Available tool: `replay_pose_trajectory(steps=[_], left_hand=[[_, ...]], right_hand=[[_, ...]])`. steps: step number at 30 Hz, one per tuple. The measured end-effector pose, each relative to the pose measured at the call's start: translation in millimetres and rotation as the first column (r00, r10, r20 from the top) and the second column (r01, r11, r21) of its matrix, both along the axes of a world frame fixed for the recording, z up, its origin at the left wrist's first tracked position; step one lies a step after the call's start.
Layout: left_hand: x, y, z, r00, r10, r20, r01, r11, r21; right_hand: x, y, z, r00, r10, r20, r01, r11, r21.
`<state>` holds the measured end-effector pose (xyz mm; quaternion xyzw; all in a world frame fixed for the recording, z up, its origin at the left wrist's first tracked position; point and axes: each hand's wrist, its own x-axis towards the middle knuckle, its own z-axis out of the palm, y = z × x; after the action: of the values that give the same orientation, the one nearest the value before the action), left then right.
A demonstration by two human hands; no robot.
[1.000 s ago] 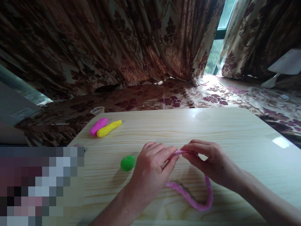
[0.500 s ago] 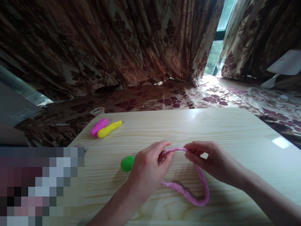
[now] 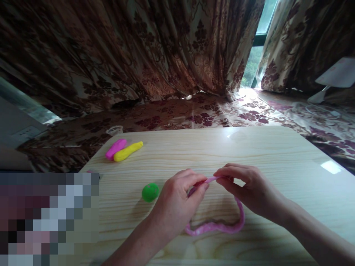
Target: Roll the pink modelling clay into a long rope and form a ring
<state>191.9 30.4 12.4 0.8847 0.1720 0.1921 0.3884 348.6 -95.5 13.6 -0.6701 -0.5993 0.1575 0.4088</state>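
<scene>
A long thin pink clay rope [image 3: 219, 226] loops over the light wooden tabletop [image 3: 249, 147] in front of me. My left hand [image 3: 177, 203] pinches one stretch of the rope near its top between thumb and fingers. My right hand [image 3: 246, 188] pinches the same rope a little to the right, and the short span between both hands is lifted off the table. The rest of the rope trails down from my right hand and curls left along the table near my left wrist.
A green clay ball [image 3: 150, 192] sits just left of my left hand. A pink clay roll [image 3: 115, 148] and a yellow clay roll [image 3: 128, 151] lie side by side at the far left. Patterned curtains [image 3: 138, 55] hang behind the table.
My hands have drawn closer together on the rope. The loose loop on the table has flattened and swung left, its tail now lying beside my left wrist.
</scene>
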Motion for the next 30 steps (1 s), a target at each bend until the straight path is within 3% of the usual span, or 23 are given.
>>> replay_pose_trajectory(steps=[6,10,15,19,25,30], left_hand=[[-0.7,0.9,0.5,0.997,0.061,0.053,-0.063,0.997,0.050],[-0.1,0.0,-2.0,0.992,0.105,0.072,-0.111,0.991,0.076],[-0.6,-0.4,-1.3,0.997,0.006,0.072,-0.017,0.987,0.161],[-0.8,2.6,-1.9,0.992,0.105,0.071,-0.118,0.970,0.214],[1.3,3.3,-4.8,0.994,-0.045,0.099,0.008,0.940,0.340],[1.3,4.8,-4.6,0.994,-0.002,0.113,-0.042,0.924,0.380]], right_hand=[[0.1,0.3,-4.8,0.996,-0.090,-0.013,0.090,0.996,-0.017],[-1.7,1.3,-0.8,0.998,-0.064,0.028,0.065,0.998,-0.016],[-2.1,0.4,-1.1,0.999,-0.037,0.003,0.037,0.998,-0.042],[0.7,-0.6,-2.3,0.999,-0.046,0.022,0.048,0.995,-0.089],[-1.6,0.6,0.8,1.000,0.009,0.016,-0.008,0.999,-0.043],[-1.3,-0.9,-1.5,0.998,0.030,0.048,-0.024,0.993,-0.111]])
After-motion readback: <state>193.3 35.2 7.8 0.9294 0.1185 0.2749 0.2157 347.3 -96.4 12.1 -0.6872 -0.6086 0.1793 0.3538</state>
